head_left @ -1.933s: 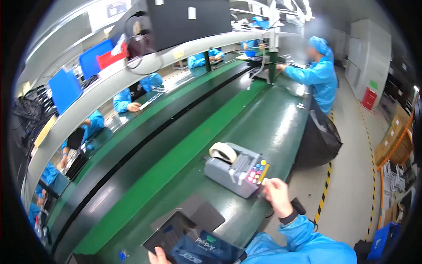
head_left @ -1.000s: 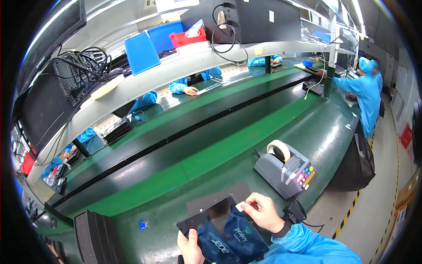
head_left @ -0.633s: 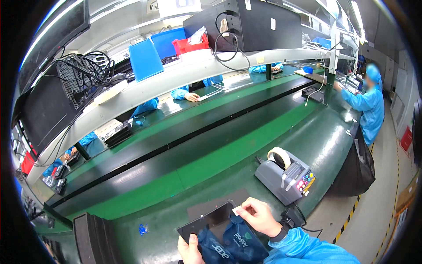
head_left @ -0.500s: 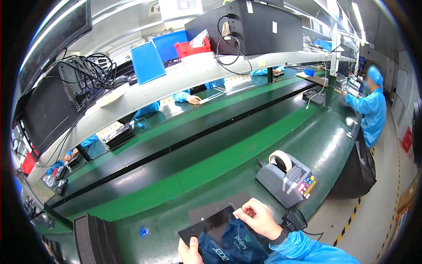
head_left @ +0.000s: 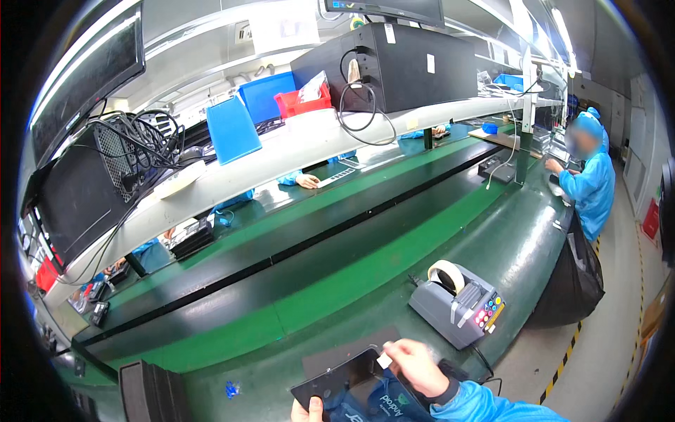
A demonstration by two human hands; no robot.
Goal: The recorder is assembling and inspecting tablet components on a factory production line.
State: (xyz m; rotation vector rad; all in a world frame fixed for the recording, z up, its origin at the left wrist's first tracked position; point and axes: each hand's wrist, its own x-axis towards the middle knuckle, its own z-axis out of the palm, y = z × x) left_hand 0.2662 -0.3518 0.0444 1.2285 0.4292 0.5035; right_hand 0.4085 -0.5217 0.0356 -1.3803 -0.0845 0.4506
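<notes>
Low in the head view, a black tablet (head_left: 342,385) lies tilted between my hands, with lettering and a small green emblem on its dark blue face. My left hand (head_left: 307,411) grips its lower left edge, thumb on the front; its other fingers are hidden. At the upper right corner, my right hand (head_left: 416,367) pinches a small white piece (head_left: 384,360), perhaps tape or cloth; I cannot make out which. Beyond the tablet is a dark mat (head_left: 323,359) on the green bench. A grey tape dispenser (head_left: 457,302) with a roll of tape stands beyond my right hand.
A black foam block or tray (head_left: 144,390) stands at the near left, with a small blue scrap (head_left: 232,389) beside it. A shelf (head_left: 288,148) above the bench bears bins, cables and computer cases. At the right, a co-worker (head_left: 592,172) stands near a black bag (head_left: 566,288).
The view has shifted slightly, and the tablet sits lower in it. My right hand still pinches the white piece at the tablet's corner, its wrist turned a little.
</notes>
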